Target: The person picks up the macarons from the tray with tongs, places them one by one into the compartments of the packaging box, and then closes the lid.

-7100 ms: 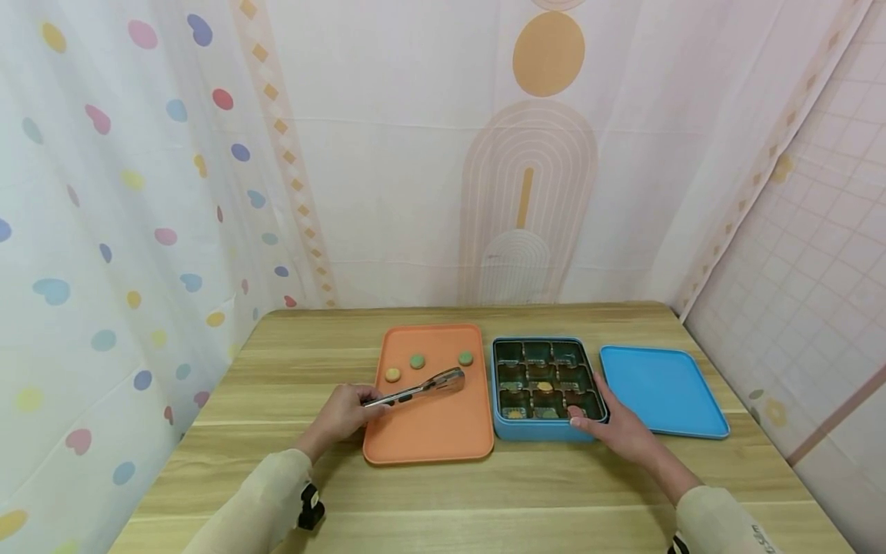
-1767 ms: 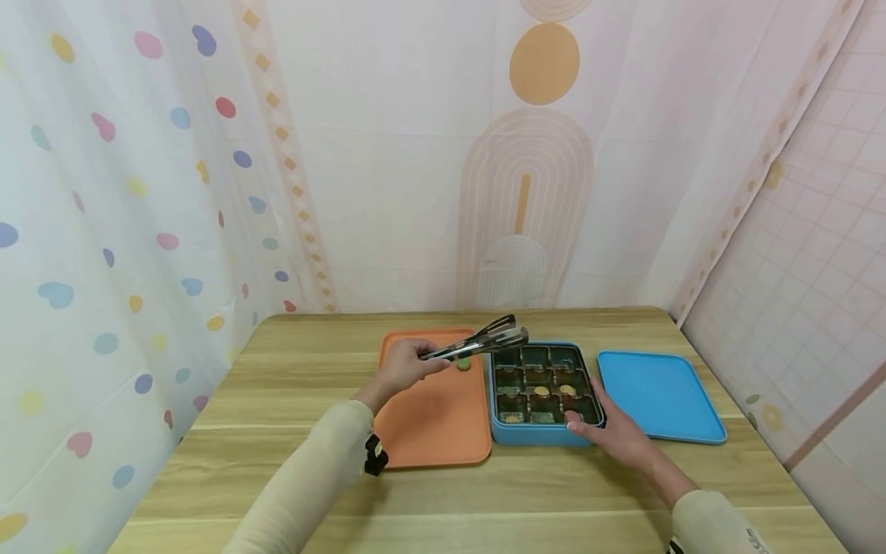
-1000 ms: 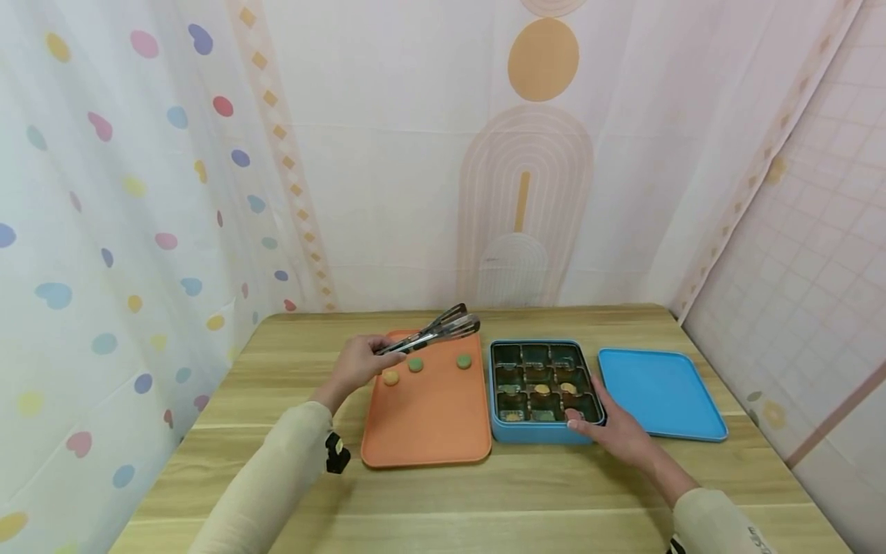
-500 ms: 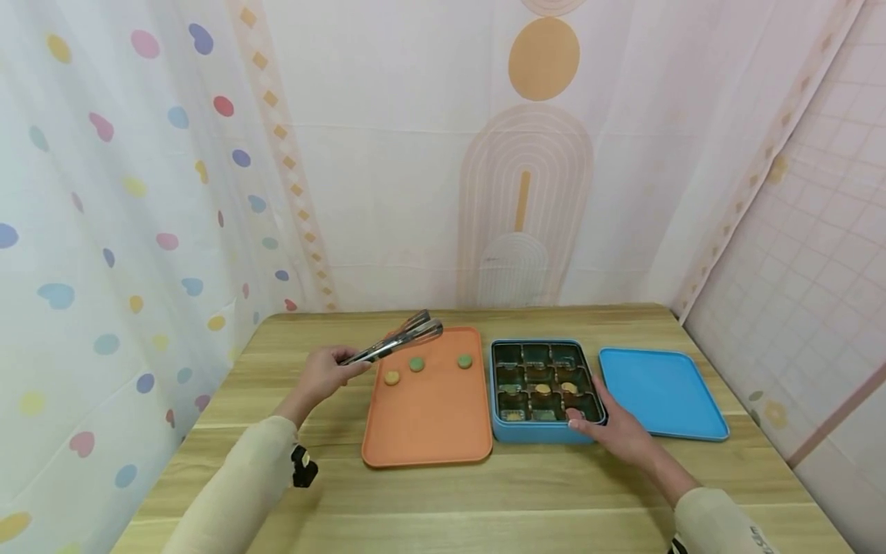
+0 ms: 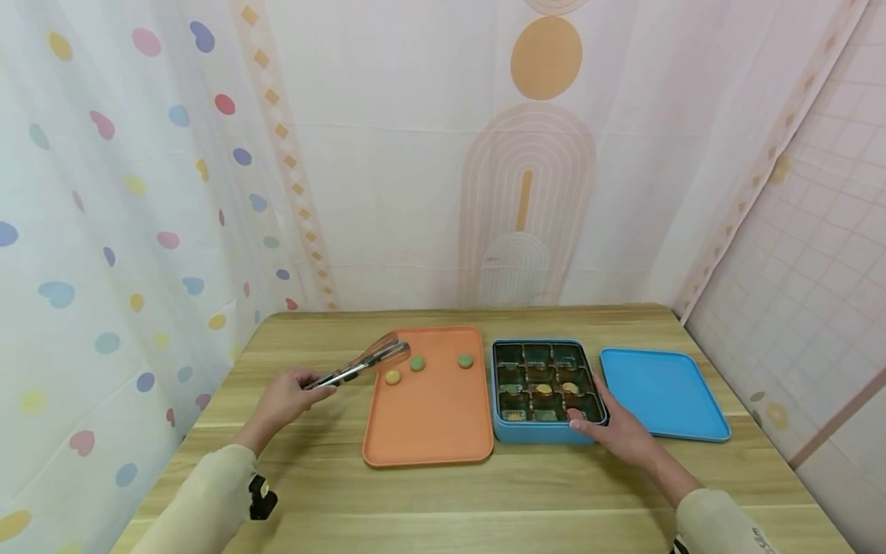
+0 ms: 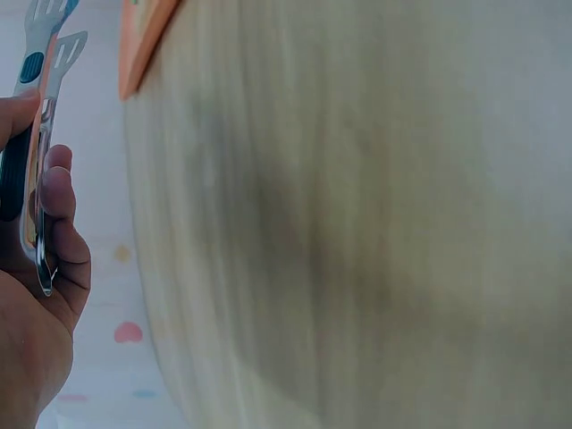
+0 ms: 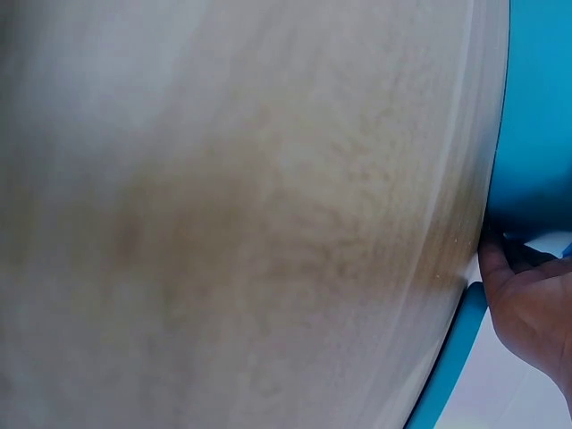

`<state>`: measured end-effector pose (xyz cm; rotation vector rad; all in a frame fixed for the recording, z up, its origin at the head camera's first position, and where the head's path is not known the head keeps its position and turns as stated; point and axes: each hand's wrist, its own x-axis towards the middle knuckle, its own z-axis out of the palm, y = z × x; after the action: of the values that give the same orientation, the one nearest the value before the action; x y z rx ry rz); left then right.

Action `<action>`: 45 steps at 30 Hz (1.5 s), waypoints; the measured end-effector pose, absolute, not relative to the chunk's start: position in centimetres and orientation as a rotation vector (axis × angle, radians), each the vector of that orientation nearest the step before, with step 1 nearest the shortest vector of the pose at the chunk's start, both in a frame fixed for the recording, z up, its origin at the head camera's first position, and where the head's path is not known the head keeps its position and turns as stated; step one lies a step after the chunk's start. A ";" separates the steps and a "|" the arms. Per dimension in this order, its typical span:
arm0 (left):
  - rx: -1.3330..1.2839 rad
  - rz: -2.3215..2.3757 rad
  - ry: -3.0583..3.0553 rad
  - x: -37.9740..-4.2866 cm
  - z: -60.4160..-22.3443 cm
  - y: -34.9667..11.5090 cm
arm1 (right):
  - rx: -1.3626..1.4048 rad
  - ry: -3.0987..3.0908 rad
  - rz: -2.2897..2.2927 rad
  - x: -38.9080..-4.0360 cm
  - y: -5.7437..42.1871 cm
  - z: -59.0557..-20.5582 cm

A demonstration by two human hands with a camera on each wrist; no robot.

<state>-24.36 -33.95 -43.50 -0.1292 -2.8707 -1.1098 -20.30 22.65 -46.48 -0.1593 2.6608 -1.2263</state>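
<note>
My left hand (image 5: 287, 396) holds metal tongs (image 5: 356, 368) by the handle, left of the orange tray (image 5: 432, 438). The tongs' slotted ends are spread with nothing between them, over the tray's back left corner. In the left wrist view, thumb and fingers wrap the tongs (image 6: 32, 152). On the tray lie a yellow macaron-like round (image 5: 393, 377) and two green ones, a left one (image 5: 418, 363) and a right one (image 5: 466, 360). My right hand (image 5: 619, 431) grips the front right corner of a blue box (image 5: 543, 434), thumb over its rim, fingers along its side.
A dark divided insert (image 5: 536, 354) fills the box; yellow, green and pink rounds sit in its front and middle compartments. The blue lid (image 5: 664, 392) lies flat to the right. A patterned curtain (image 5: 388, 192) hangs behind the wooden table (image 5: 429, 508).
A yellow round has appeared in the box's middle right compartment since the oldest frame. My left hand has carried the tongs leftward from over the box, past the tray. My right hand stays put.
</note>
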 end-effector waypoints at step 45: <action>-0.123 -1.023 -2.936 -21.9 -45.9 -34.3 | -0.173 2.666 -1.219 -20.3 22.7 -46.5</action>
<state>-21.90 -34.32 -45.87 -0.1226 -2.9365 -1.0233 -20.28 22.74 -46.54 -0.1733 2.6663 -1.2191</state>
